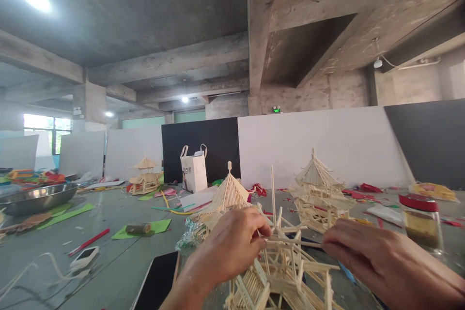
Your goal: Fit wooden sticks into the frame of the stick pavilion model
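My left hand and my right hand pinch the two ends of one thin wooden stick, held level over an open stick frame model at the table's near edge. An upright stick of that frame rises between the hands. Behind the left hand stands a finished stick pavilion with a peaked roof. A second stick pavilion stands behind the right hand.
A glass jar with a red lid stands at the right. A dark tablet lies near left, a phone further left, a metal bowl far left. A white paper bag, a third pavilion, coloured paper scraps and partition boards are behind.
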`<state>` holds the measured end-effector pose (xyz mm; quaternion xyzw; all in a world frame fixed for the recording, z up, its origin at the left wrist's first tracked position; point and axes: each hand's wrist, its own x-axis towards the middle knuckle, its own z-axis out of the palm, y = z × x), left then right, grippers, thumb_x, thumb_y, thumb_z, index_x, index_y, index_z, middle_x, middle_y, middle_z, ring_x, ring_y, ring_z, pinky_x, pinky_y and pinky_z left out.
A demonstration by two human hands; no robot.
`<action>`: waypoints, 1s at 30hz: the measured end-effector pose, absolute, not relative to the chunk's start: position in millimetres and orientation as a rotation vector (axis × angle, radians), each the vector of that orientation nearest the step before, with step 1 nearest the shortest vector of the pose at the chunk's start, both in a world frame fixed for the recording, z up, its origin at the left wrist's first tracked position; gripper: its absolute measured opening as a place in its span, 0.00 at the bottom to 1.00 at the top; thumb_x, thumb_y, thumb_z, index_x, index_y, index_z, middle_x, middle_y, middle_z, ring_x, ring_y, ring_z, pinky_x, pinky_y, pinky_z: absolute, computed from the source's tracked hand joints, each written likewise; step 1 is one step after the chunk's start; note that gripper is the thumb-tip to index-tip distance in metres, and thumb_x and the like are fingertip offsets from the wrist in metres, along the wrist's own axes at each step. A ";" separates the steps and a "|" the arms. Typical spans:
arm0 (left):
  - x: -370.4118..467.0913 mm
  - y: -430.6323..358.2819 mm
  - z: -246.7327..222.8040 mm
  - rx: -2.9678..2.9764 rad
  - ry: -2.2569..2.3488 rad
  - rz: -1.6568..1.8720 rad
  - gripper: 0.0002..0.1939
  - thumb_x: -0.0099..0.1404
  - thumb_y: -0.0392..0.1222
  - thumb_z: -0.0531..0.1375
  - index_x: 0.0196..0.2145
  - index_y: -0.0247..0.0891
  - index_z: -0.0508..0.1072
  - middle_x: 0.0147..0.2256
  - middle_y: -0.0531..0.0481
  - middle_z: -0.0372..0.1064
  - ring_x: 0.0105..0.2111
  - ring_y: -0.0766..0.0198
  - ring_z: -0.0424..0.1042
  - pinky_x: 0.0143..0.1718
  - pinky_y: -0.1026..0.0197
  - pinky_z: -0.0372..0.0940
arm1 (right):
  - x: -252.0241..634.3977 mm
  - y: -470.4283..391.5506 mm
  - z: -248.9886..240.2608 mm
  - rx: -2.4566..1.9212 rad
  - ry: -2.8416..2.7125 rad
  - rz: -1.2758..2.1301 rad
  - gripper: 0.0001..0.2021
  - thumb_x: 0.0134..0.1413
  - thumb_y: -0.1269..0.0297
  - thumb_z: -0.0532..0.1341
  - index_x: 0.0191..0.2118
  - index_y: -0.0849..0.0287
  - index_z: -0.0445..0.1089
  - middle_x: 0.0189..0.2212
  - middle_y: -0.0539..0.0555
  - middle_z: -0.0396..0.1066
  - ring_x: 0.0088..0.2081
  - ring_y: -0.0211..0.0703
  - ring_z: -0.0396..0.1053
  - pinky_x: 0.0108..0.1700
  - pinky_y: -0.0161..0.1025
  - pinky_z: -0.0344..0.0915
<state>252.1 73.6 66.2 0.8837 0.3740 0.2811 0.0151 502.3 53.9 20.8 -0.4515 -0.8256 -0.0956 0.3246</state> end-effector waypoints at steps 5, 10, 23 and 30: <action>253.1 72.3 65.7 2.741 1.157 0.886 0.07 0.54 0.32 0.57 0.29 0.39 0.73 0.30 0.53 0.69 0.30 0.68 0.66 0.32 0.62 0.57 | 498.6 58.7 21.1 -0.989 -2.217 -0.378 0.17 0.66 0.54 0.43 0.33 0.53 0.63 0.27 0.48 0.63 0.27 0.37 0.63 0.26 0.37 0.61; 254.1 71.3 66.9 2.719 1.196 0.874 0.07 0.54 0.33 0.57 0.29 0.40 0.73 0.31 0.53 0.70 0.31 0.67 0.66 0.32 0.62 0.57 | 490.3 59.4 18.1 -1.005 -2.244 -0.334 0.14 0.67 0.57 0.45 0.35 0.53 0.63 0.30 0.48 0.64 0.31 0.39 0.65 0.30 0.38 0.62; 254.6 72.4 67.2 2.758 1.159 0.863 0.07 0.55 0.33 0.55 0.28 0.39 0.72 0.29 0.51 0.69 0.29 0.66 0.65 0.30 0.61 0.55 | 474.8 60.4 16.8 -0.910 -2.189 -0.578 0.17 0.66 0.65 0.41 0.39 0.57 0.66 0.29 0.53 0.63 0.29 0.43 0.65 0.29 0.42 0.65; 255.1 72.0 66.4 2.755 1.158 0.857 0.07 0.56 0.32 0.54 0.28 0.39 0.71 0.30 0.52 0.68 0.30 0.67 0.65 0.30 0.62 0.55 | 474.8 60.2 15.3 -0.938 -2.203 -0.595 0.17 0.66 0.66 0.40 0.36 0.59 0.64 0.29 0.53 0.63 0.29 0.43 0.65 0.29 0.43 0.65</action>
